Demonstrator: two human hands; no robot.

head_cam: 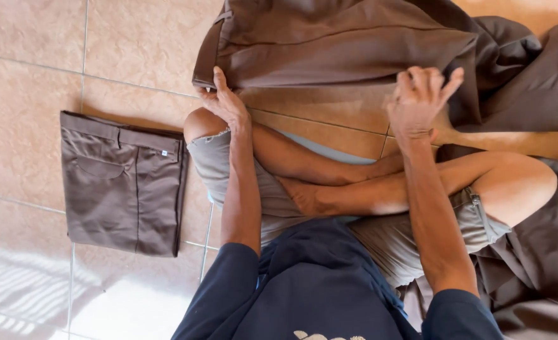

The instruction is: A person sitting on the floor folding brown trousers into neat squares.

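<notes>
I sit cross-legged on a tiled floor. A pair of brown trousers (329, 44) lies spread in front of my knees. My left hand (225, 101) grips its near left edge. My right hand (420, 104) hovers over the near right part of the cloth, fingers curled and apart; whether it pinches the fabric I cannot tell.
A folded pair of brown trousers (122, 182) lies flat on the tiled floor (27, 75) to my left. A heap of brown cloth (543, 252) sits at my right side, reaching up to the far right. Sunlight stripes mark the floor at bottom left.
</notes>
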